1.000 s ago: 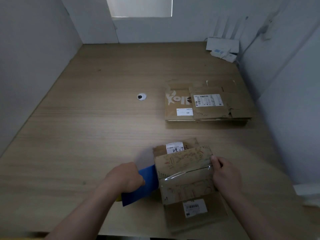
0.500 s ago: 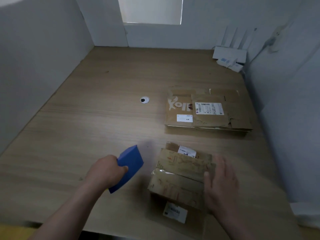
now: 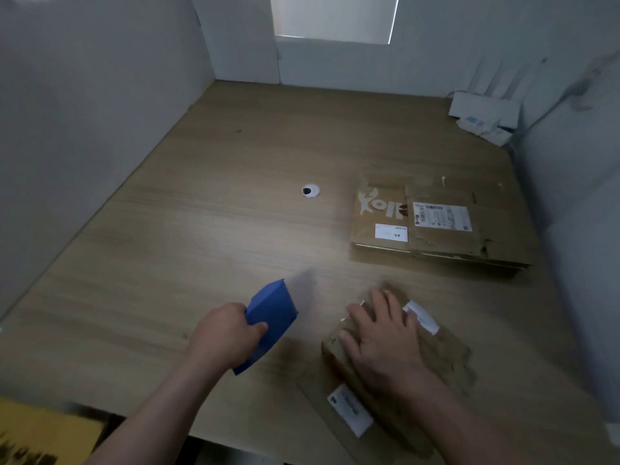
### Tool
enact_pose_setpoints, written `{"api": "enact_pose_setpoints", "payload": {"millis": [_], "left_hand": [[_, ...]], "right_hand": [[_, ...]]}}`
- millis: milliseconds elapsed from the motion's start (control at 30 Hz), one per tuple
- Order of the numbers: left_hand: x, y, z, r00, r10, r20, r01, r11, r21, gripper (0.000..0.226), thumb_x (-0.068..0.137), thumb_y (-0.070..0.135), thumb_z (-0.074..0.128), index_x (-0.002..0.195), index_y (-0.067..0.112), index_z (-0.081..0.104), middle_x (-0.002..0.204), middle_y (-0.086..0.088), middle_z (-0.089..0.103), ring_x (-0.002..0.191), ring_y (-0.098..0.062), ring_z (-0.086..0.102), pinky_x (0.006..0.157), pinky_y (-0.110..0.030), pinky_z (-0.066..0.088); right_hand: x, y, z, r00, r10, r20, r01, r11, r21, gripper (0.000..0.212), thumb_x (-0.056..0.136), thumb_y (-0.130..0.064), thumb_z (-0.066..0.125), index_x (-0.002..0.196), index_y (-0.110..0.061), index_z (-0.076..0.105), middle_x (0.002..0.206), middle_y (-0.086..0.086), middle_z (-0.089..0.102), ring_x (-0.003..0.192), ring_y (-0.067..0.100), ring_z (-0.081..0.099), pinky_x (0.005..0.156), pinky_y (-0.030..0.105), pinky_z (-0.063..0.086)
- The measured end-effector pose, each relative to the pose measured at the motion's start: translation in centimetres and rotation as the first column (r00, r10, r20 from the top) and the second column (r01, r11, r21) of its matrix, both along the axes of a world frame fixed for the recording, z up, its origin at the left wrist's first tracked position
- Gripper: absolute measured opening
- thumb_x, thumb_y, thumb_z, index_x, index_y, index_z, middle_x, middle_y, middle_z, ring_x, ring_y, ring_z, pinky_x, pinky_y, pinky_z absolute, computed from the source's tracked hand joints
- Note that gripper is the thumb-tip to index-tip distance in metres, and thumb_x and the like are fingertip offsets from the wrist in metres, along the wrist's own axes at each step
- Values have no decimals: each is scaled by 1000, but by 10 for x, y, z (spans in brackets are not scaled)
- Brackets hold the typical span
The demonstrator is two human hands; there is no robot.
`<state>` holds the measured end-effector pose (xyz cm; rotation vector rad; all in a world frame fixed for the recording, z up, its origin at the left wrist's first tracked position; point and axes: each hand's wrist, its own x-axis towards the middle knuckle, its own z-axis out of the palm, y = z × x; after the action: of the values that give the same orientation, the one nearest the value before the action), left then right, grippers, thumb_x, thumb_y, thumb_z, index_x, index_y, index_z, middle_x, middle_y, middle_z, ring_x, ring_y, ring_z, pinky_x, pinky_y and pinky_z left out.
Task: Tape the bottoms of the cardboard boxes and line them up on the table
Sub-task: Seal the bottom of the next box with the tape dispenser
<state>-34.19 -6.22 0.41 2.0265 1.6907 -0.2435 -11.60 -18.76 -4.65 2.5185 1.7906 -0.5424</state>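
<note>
Cardboard box (image 3: 446,360) lies at the near right of the wooden surface (image 3: 201,246), skewed to its front edge, picture smeared there. Notes from the left side across:

- Near left corner, below the surface's edge: something yellow (image 3: 43,427), too blurred to name.
- Left grip (image 3: 223,333): clenched round the blue tape dispenser (image 3: 271,317), thumb on its near face. Dispenser is tilted, upper end pointing away from me, lower end toward the front edge. Cannot tell whether it touches the surface. It sits just beside the box, a strip of bare wood between them.
- Mid-surface, farther off: round cable hole (image 3: 310,190) with a pale ring.
- Right grip (image 3: 385,340): released, palm down, fingers spread flat on the top of the box, pressing on its left half. Nothing curled round anything.
- Box itself: brown, creased. One white label (image 3: 350,411) at its near end, another white label (image 3: 421,317) just past my fingers on the right.
- Beyond the box, apart from it: stack of flattened cartons (image 3: 436,229), lying flat, white print and two shipping labels facing up.
- Far right corner, against the wall: white router (image 3: 483,112), aerials upright.
</note>
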Motion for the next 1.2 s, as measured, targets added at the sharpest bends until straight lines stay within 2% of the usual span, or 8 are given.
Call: {"api": "enact_pose_setpoints", "payload": {"millis": [167, 267, 400, 600, 700, 800, 933, 1200], "left_hand": [[-6, 14, 2, 999, -8, 46, 7, 1000, 10, 23, 92, 43, 60, 93, 20, 58, 80, 1, 63, 72, -14, 63, 66, -33, 57], [-5, 21, 4, 996, -34, 76, 34, 999, 4, 24, 91, 43, 61, 86, 20, 59, 77, 0, 63, 70, -16, 62, 61, -31, 53], [-5, 26, 18, 984, -132, 120, 134, 991, -4, 25, 91, 40, 62, 80, 18, 59, 75, -1, 62, 67, -16, 59, 56, -28, 43], [-21, 35, 42, 897, -354, 266, 364, 931, 14, 14, 87, 37, 68, 98, 29, 66, 85, 8, 67, 76, -11, 62, 70, -34, 51], [-23, 40, 49, 841, -470, 269, 475, 879, 48, 16, 82, 39, 70, 85, 26, 62, 80, 8, 64, 72, -11, 60, 68, -34, 49], [-13, 41, 55, 761, -579, 293, 580, 809, 91, 21, 71, 47, 66, 74, 29, 57, 74, 9, 59, 69, -9, 56, 63, -30, 44], [9, 39, 62, 697, -624, 353, 642, 762, 80, 30, 63, 54, 63, 71, 26, 59, 74, 9, 57, 68, -8, 54, 62, -29, 43], [45, 20, 69, 679, -607, 412, 659, 752, 21, 25, 64, 46, 68, 71, 22, 63, 76, 5, 60, 69, -12, 57, 63, -33, 46]], "right_hand": [[9, 4, 2, 1000, 18, 8, -19, 999, 36, 43, 101, -54, 22, 128, -34, 49, 167, 2, 3, 153, 24, -6, 120, 53, 5], [12, 5, -6, 994, 107, -22, -107, 994, 21, 57, 98, -52, 8, 128, -36, 54, 156, -9, 34, 150, 17, 14, 119, 49, 6], [-8, 26, -11, 982, -189, 25, 186, 977, 101, 45, 101, -46, 15, 107, -31, 57, 124, -7, 51, 128, 17, 38, 111, 51, 18], [-21, 38, -1, 902, -429, -41, 431, 898, 90, 44, 101, -47, 27, 137, -28, 42, 143, -1, 48, 133, 19, 40, 112, 52, 26], [-15, 28, 23, 881, -365, -301, 431, 881, 194, 52, 102, -36, 44, 153, -29, 32, 159, -7, 30, 148, 15, 25, 119, 48, 26], [-14, 18, 55, 536, -218, -816, 512, 852, 108, 48, 98, -9, 54, 138, -35, 50, 144, -9, 52, 133, 10, 48, 103, 28, 47], [-6, 4, 71, 145, -159, -977, 472, 879, -73, 54, 91, 12, 49, 130, -24, 61, 126, -2, 67, 116, 16, 64, 94, 39, 56], [28, -25, 61, 51, -92, -994, 502, 863, -54, 36, 94, 5, 52, 118, -13, 71, 121, 8, 70, 115, 29, 65, 98, 56, 52]]}}
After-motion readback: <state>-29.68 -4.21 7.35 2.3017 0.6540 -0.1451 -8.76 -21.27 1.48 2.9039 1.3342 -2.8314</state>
